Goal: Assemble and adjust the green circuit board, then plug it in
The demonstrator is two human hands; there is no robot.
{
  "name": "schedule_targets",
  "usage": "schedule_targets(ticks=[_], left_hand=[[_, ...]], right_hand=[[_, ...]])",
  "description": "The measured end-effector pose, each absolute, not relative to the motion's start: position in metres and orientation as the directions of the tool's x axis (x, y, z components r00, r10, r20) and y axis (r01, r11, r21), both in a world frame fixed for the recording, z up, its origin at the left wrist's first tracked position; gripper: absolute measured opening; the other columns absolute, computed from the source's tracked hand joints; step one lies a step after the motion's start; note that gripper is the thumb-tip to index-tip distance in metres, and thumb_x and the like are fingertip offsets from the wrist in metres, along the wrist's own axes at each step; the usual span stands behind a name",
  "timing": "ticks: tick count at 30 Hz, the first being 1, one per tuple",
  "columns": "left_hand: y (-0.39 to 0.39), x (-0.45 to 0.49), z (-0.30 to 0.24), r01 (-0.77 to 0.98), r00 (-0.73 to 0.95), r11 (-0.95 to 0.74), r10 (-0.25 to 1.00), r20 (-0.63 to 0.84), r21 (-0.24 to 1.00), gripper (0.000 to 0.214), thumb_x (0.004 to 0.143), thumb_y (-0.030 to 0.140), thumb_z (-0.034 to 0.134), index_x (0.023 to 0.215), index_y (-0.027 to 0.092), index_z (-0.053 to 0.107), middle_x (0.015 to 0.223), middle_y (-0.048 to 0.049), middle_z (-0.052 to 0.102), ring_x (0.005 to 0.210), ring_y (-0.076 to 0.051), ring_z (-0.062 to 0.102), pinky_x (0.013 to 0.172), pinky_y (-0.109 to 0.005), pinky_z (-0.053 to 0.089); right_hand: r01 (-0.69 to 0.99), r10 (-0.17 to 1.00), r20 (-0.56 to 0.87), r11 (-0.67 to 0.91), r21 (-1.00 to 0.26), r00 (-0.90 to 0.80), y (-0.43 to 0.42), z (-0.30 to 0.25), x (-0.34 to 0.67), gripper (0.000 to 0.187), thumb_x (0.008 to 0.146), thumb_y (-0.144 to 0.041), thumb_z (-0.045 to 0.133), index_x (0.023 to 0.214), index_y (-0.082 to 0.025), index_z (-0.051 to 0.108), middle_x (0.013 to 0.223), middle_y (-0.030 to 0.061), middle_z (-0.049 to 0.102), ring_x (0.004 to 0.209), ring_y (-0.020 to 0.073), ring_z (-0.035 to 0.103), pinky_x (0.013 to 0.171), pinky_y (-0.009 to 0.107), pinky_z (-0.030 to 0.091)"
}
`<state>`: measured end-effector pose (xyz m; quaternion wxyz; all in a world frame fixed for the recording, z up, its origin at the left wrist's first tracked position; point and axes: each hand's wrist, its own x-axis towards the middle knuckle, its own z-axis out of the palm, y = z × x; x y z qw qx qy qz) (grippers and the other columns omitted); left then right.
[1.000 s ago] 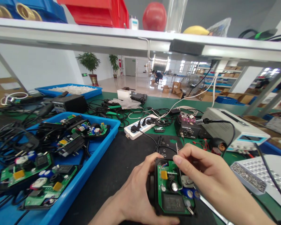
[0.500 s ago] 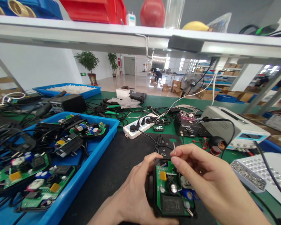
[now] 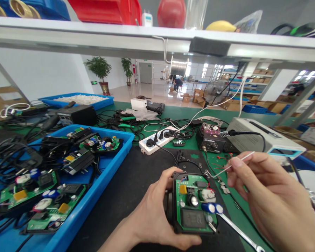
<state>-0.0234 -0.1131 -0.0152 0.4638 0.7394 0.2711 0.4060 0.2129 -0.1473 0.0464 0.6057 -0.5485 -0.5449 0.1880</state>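
My left hand (image 3: 149,206) is wrapped round the side of a black housing with a green circuit board (image 3: 195,206) facing up. Capacitors, a yellow block and a dark rectangular part stand on that board. To its right, my right hand (image 3: 265,196) pinches a thin metal hex key (image 3: 222,171) between thumb and fingers. The key's short bent end points left, above the housing's upper right corner and apart from it. A metal wrench (image 3: 238,229) lies on the bench beside the housing, its far end hidden by the housing.
On the left, a blue tray (image 3: 107,176) holds several similar board units and black cables. Ahead are a white power strip (image 3: 157,141), a soldering station (image 3: 211,143) with an iron, and a grey power supply (image 3: 262,140). A shelf (image 3: 115,33) crosses overhead.
My right hand has moved right, away from the board, carrying the hex key, which has tilted from upright to slanting. The wrench and more of the board now show. My left hand keeps its hold.
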Motion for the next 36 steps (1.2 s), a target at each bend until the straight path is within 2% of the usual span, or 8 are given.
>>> schedule_targets(ticks=[4, 7, 13, 18, 22, 25, 32, 36], left_hand=[[-0.113, -0.022, -0.014, 0.018, 0.518, -0.399, 0.788, 0.333, 0.917, 0.109, 0.055, 0.028, 0.103, 0.145, 0.032, 0.042, 0.127, 0.0043, 0.074, 0.115, -0.020, 0.072, 0.101, -0.024, 0.054], [-0.113, -0.023, -0.016, 0.012, 0.519, -0.382, 0.792, 0.321, 0.924, 0.110, 0.055, 0.029, 0.103, 0.146, 0.031, 0.041, 0.127, 0.0034, 0.074, 0.117, -0.020, 0.072, 0.103, -0.025, 0.054], [-0.115, -0.024, -0.015, 0.075, 0.502, -0.360, 0.820, 0.276, 0.930, 0.110, 0.054, 0.027, 0.102, 0.146, 0.030, 0.042, 0.127, 0.0020, 0.075, 0.115, -0.022, 0.073, 0.101, -0.026, 0.054], [-0.114, -0.023, -0.017, 0.065, 0.514, -0.367, 0.809, 0.284, 0.928, 0.109, 0.057, 0.029, 0.102, 0.147, 0.031, 0.040, 0.128, 0.0017, 0.074, 0.118, -0.022, 0.072, 0.105, -0.027, 0.054], [-0.115, -0.023, -0.023, 0.153, 0.491, -0.355, 0.837, 0.241, 0.922, 0.113, 0.056, 0.031, 0.100, 0.149, 0.033, 0.037, 0.129, 0.0005, 0.073, 0.120, -0.025, 0.071, 0.107, -0.033, 0.055], [-0.115, -0.024, -0.026, 0.211, 0.476, -0.357, 0.851, 0.224, 0.910, 0.115, 0.057, 0.034, 0.099, 0.151, 0.034, 0.033, 0.133, -0.0011, 0.071, 0.124, -0.028, 0.069, 0.111, -0.038, 0.054], [-0.119, -0.021, -0.034, 0.317, 0.402, -0.359, 0.889, 0.219, 0.878, 0.114, 0.060, 0.037, 0.094, 0.154, 0.032, 0.029, 0.133, -0.0072, 0.069, 0.122, -0.033, 0.070, 0.107, -0.047, 0.058], [-0.121, -0.012, -0.036, 0.339, 0.306, -0.358, 0.917, 0.258, 0.870, 0.109, 0.062, 0.039, 0.092, 0.153, 0.029, 0.031, 0.126, -0.0075, 0.072, 0.114, -0.032, 0.074, 0.102, -0.044, 0.061]], right_hand=[[0.442, 0.864, 0.409, 0.256, -0.860, 0.294, -0.138, 0.025, 0.226, 0.034, 0.090, -0.055, 0.080, 0.094, -0.024, 0.067, 0.070, -0.0009, 0.071, 0.054, 0.0108, 0.060, 0.049, 0.016, 0.046], [0.503, 0.886, 0.377, 0.204, -0.840, 0.270, -0.129, -0.007, 0.236, 0.035, 0.091, -0.058, 0.076, 0.095, -0.024, 0.067, 0.073, -0.0006, 0.073, 0.064, 0.0159, 0.070, 0.058, 0.021, 0.054], [0.631, 0.890, 0.384, 0.153, -0.760, 0.247, -0.123, -0.057, 0.252, 0.036, 0.099, -0.062, 0.065, 0.095, -0.026, 0.066, 0.084, 0.0009, 0.076, 0.073, 0.0202, 0.073, 0.060, 0.027, 0.055], [0.797, 0.863, 0.471, 0.152, -0.584, 0.180, -0.121, -0.059, 0.262, 0.032, 0.100, -0.058, 0.063, 0.095, -0.028, 0.071, 0.080, -0.0040, 0.075, 0.057, 0.0159, 0.064, 0.057, 0.029, 0.046], [0.900, 0.822, 0.561, 0.166, -0.403, 0.099, -0.113, -0.071, 0.270, 0.030, 0.105, -0.051, 0.055, 0.097, -0.027, 0.071, 0.094, -0.0026, 0.076, 0.074, 0.0195, 0.070, 0.067, 0.032, 0.044], [0.940, 0.804, 0.592, 0.159, -0.302, 0.054, -0.110, -0.080, 0.275, 0.027, 0.108, -0.046, 0.054, 0.098, -0.027, 0.071, 0.097, -0.0024, 0.075, 0.081, 0.0215, 0.071, 0.069, 0.032, 0.041], [0.964, 0.822, 0.570, 0.146, -0.224, 0.008, -0.110, -0.088, 0.280, 0.025, 0.109, -0.040, 0.054, 0.099, -0.027, 0.073, 0.097, -0.0002, 0.073, 0.080, 0.0201, 0.071, 0.069, 0.031, 0.044], [0.971, 0.835, 0.549, 0.149, -0.189, -0.021, -0.111, -0.093, 0.280, 0.025, 0.108, -0.036, 0.054, 0.096, -0.025, 0.073, 0.093, 0.0017, 0.072, 0.084, 0.0243, 0.071, 0.069, 0.035, 0.046]])
